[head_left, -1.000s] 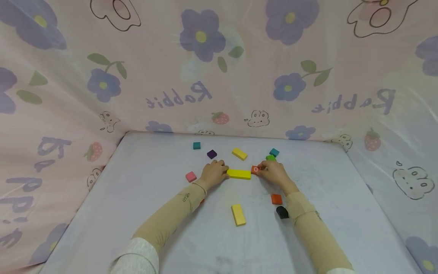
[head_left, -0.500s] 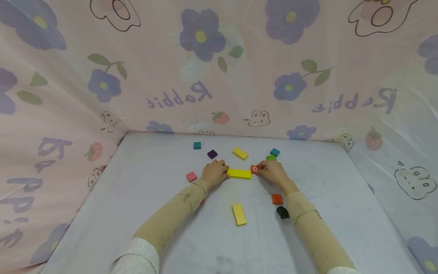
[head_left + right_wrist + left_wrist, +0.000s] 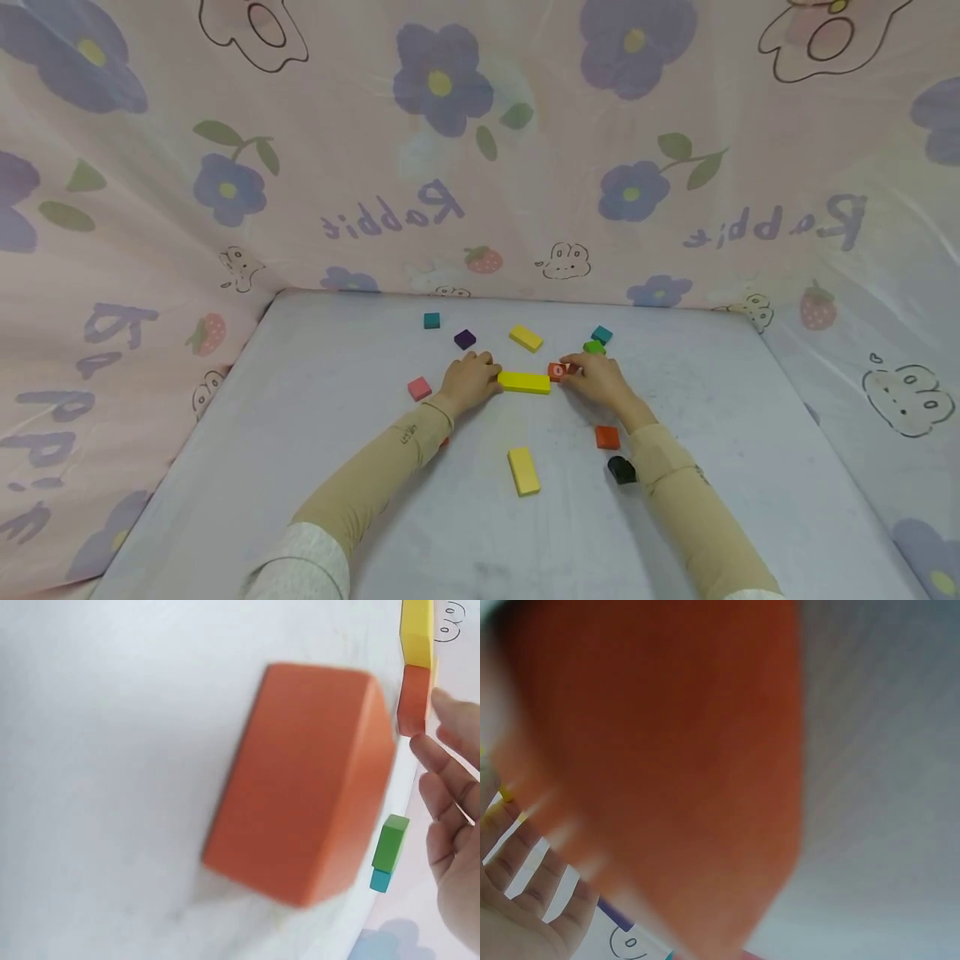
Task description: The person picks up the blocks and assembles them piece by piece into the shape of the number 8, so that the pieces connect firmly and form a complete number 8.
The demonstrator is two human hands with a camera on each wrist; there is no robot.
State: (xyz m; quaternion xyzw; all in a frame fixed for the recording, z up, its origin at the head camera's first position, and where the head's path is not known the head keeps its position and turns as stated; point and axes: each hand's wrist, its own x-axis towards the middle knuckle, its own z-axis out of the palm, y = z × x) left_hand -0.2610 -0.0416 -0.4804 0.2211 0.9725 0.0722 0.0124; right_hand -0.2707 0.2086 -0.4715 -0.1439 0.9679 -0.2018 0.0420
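My left hand [image 3: 468,383] is at the left end of a long yellow block [image 3: 523,382] and grips that end between thumb and fingers. At the block's right end, my right hand [image 3: 600,379] pinches a small orange block [image 3: 556,372] marked with a white ring. In the right wrist view this orange block [image 3: 413,701] stands end to end with the yellow block [image 3: 417,634], thumb and forefinger at its far end. The left wrist view shows the fingers [image 3: 536,881] of my left hand, partly covered by a blurred orange block [image 3: 667,750] close to the camera.
Around the hands lie a pink block [image 3: 419,388], a purple block [image 3: 465,339], two teal blocks [image 3: 432,320], a green block [image 3: 594,347], two more yellow blocks [image 3: 523,471], an orange-red block [image 3: 607,437] and a black rounded piece [image 3: 621,470]. A patterned curtain [image 3: 525,167] encloses the white table.
The orange block in my right hand has shifted slightly left along the yellow block's end, and more of its face shows. My left hand stays in place.
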